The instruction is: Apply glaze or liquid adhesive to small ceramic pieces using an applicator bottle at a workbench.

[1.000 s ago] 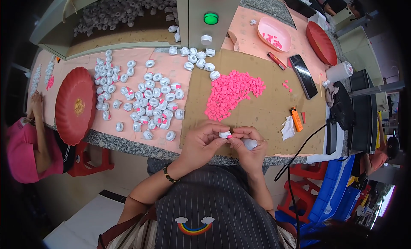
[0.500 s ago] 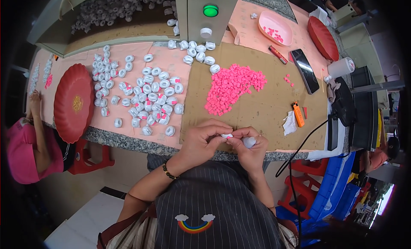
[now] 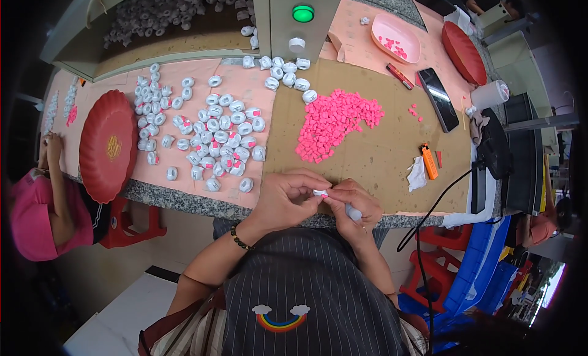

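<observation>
Here, beyond and right of the pink pile (image 3: 335,126), a pink tray (image 3: 393,27) holds scattered pink pieces (image 3: 392,47); beyond and left of the pile, an open cabinet (image 3: 160,58) holds many rounded parts (image 3: 177,16). In front of the pile, left hand (image 3: 283,200) and right hand (image 3: 358,203) meet, fingers (image 3: 303,179) pinching one white part (image 3: 319,192) between them; the right also cradles a translucent bottle (image 3: 353,213).

A long desk (image 3: 184,203) with speckled grey stone edge crosses the room, and on it stands a grey-beige metal cabinet (image 3: 283,19) with a lit, round green lamp (image 3: 303,13). Below there is a pale floor (image 3: 176,246). Red plastic stools (image 3: 452,238) stand at the right, beside blue plastic crates (image 3: 473,267). Far right, a bright white panel (image 3: 554,285) shines.
</observation>
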Motion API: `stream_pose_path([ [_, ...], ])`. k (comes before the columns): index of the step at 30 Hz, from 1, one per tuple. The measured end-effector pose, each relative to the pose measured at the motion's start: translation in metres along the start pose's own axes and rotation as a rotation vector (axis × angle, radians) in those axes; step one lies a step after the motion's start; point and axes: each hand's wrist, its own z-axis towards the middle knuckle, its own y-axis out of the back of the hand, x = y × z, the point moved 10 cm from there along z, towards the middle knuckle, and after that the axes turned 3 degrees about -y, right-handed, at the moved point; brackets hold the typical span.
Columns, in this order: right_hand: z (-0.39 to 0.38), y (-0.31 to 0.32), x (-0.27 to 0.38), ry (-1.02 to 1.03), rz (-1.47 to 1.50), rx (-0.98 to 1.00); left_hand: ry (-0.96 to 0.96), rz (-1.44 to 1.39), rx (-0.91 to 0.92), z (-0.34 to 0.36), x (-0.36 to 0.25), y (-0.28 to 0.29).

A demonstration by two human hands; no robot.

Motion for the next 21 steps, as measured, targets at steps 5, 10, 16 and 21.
stream_pose_path([
  [5, 0.002, -0.003, -0.006, -0.040, 0.063, 0.022, 0.006, -0.055, -0.017, 0.000, -0.002, 0.002],
  [10, -0.001, -0.002, -0.001, 0.048, 0.022, 0.004, 0.000, -0.027, 0.017, 0.000, 0.002, -0.001],
  [16, -0.002, -0.002, 0.012, 0.185, -0.053, -0.025, -0.003, 0.036, 0.035, -0.002, 0.003, -0.002],
  [21, -0.004, -0.003, -0.004, 0.020, 0.062, 0.031, -0.014, 0.031, 0.013, -0.003, -0.005, -0.001],
])
